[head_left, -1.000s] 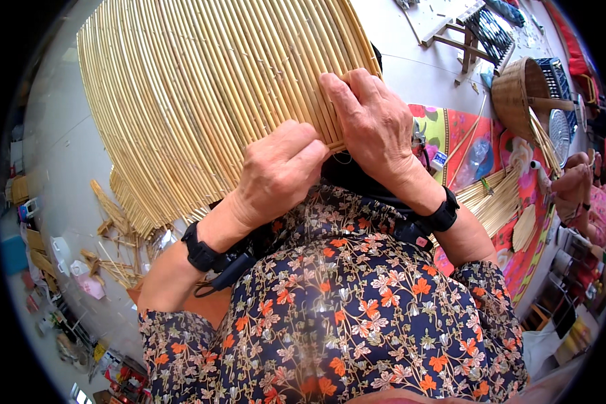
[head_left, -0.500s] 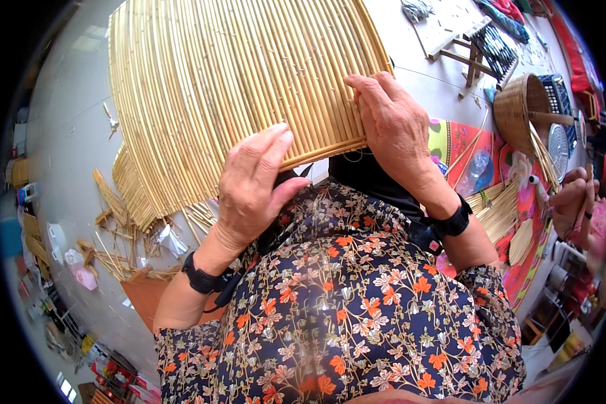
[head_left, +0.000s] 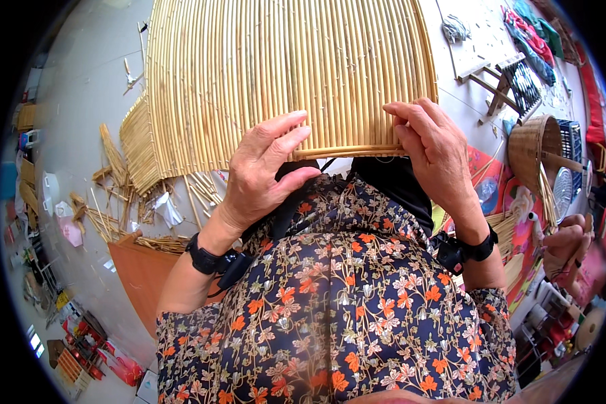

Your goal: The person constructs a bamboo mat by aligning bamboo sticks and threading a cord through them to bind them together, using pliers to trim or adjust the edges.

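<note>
A large mat of pale yellow stalks (head_left: pixel 276 74), stitched side by side, reaches from my lap toward the far edge of the view. A crosswise stalk strip (head_left: pixel 357 149) borders its near end. My left hand (head_left: pixel 262 158) lies over the near edge, fingers stretched onto the stalks and thumb spread apart below. At the near right corner, my right hand (head_left: pixel 434 141) has its fingers bent, with index and thumb close together against the mat. Its palm and the corner beneath are hidden. A thin loop of thread shows by the border, close to the right hand.
A smaller stalk panel (head_left: pixel 139 145) and loose straw bundles (head_left: pixel 114 158) lie at left beside a brown board (head_left: pixel 131 269). On the right stand a woven basket (head_left: pixel 535 145) and a small stool (head_left: pixel 501 87). Another person's hand (head_left: pixel 569 246) shows at far right.
The mat and both hands now appear farther right, with the near border more level. The surroundings have shifted in view too. Both hands stay at the near edge, the right lower in the picture.
</note>
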{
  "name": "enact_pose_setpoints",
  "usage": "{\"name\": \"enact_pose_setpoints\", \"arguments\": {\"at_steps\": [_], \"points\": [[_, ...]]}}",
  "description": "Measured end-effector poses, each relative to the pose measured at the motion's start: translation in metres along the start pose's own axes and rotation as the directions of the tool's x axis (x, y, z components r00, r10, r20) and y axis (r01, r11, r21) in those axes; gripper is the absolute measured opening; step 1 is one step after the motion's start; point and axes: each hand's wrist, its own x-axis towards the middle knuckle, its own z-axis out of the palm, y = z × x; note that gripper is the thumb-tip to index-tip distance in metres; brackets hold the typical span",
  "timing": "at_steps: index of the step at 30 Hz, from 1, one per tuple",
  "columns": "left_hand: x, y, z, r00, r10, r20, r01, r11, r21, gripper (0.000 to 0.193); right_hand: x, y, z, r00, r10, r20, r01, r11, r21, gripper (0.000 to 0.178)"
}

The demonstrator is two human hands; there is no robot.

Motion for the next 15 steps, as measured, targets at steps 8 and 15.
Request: {"name": "enact_pose_setpoints", "arguments": {"at_steps": [8,15], "points": [[0.024,0.016,0.007,0.993,0.115,-0.006,-0.113,0.986,0.121,0.046,0.003,0.006,-0.004,0.996,-0.087,-0.006,0.088,0.994,0.065,0.021],[0.075,0.036,0.024,0.974,0.211,0.086,-0.211,0.977,-0.006,0.038,0.003,0.008,0.006,0.991,-0.103,-0.087,0.100,0.994,-0.038,0.027]]}}
